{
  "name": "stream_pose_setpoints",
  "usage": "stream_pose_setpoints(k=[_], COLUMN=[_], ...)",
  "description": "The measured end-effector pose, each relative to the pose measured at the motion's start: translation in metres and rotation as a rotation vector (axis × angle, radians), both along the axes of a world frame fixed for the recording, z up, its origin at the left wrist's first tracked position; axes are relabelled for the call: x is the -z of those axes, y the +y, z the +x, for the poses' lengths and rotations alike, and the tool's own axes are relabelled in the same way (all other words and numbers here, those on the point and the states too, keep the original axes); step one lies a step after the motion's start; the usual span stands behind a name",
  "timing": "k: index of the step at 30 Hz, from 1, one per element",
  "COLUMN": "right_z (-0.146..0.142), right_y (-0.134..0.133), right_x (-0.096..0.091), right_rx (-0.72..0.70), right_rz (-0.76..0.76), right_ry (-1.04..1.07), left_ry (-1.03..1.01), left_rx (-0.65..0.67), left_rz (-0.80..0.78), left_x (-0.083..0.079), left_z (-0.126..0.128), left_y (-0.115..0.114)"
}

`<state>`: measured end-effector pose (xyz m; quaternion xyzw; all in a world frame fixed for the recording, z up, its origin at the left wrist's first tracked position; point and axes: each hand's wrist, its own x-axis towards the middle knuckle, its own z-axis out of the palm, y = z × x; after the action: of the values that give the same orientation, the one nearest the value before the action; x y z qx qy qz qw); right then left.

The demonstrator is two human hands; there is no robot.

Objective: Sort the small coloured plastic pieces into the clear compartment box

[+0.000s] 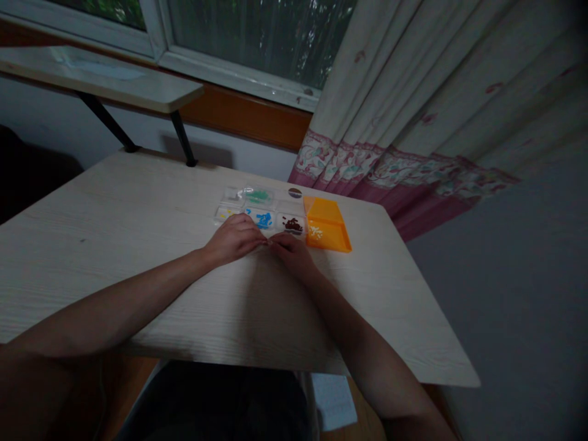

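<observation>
Nearest me, below the near edge of the surface [138, 214], I see dark clothing [220, 398] on the person's lap and a pale sheet of paper [334, 401] to its right. Both forearms reach in over that edge. The left hand [233, 239] and the right hand [293, 254] meet at the fingertips, fingers bent inward; from here I cannot tell whether either one pinches anything.

Just beyond them, near the far edge and right of its middle, lies the clear compartment box [275, 211], its near side partly behind the left hand. In its near row I make out yellow pieces [223, 215], blue pieces [264, 220] and dark brown pieces [292, 224], left to right; green pieces [258, 196] sit behind the blue. At the box's right, toward the far right corner, is an orange tray [327, 211], with white pieces [315, 231] showing against its left part. A small round dark thing [294, 193] lies nearer the far edge. Past that edge, I get a patterned curtain [367, 110] and a window [252, 43].
</observation>
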<state>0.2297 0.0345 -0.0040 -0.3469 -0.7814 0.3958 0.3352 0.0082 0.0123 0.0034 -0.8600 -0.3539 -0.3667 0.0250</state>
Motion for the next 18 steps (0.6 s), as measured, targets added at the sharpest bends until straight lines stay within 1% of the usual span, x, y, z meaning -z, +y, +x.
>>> stream_pose_setpoints(k=[2,3,5,7,9,10,13,15,18], right_z=[0.001,0.002,0.006,0.012,0.02,0.024,0.035,0.041,0.045], right_y=[0.0,0.0,0.001,0.003,0.005,0.006,0.006,0.005,0.003], right_x=[-0.002,-0.003,-0.006,-0.009,-0.012,-0.014,-0.021,-0.026,-0.031], right_rx=[0.005,0.003,-0.012,-0.055,-0.141,-0.195,-0.321,-0.353,-0.37], right_rz=[-0.006,-0.01,-0.012,0.007,0.044,0.057,0.051,0.044,0.053], right_ry=[-0.002,-0.002,-0.022,-0.085,-0.17,-0.208,-0.299,-0.365,-0.442], left_ry=[-0.007,-0.022,-0.075,-0.138,-0.187,-0.205,-0.233,-0.228,-0.214], left_rx=[-0.051,-0.097,-0.24,-0.422,-0.567,-0.611,-0.656,-0.657,-0.649], left_rz=[-0.02,-0.022,-0.002,0.014,-0.017,-0.048,-0.123,-0.124,-0.101], left_x=[-0.003,-0.005,-0.009,-0.01,-0.008,-0.006,0.003,0.007,0.01], left_z=[-0.003,-0.006,-0.013,-0.022,-0.031,-0.034,-0.041,-0.043,-0.044], left_y=[-0.001,-0.001,-0.001,0.001,0.005,0.007,0.014,0.017,0.018])
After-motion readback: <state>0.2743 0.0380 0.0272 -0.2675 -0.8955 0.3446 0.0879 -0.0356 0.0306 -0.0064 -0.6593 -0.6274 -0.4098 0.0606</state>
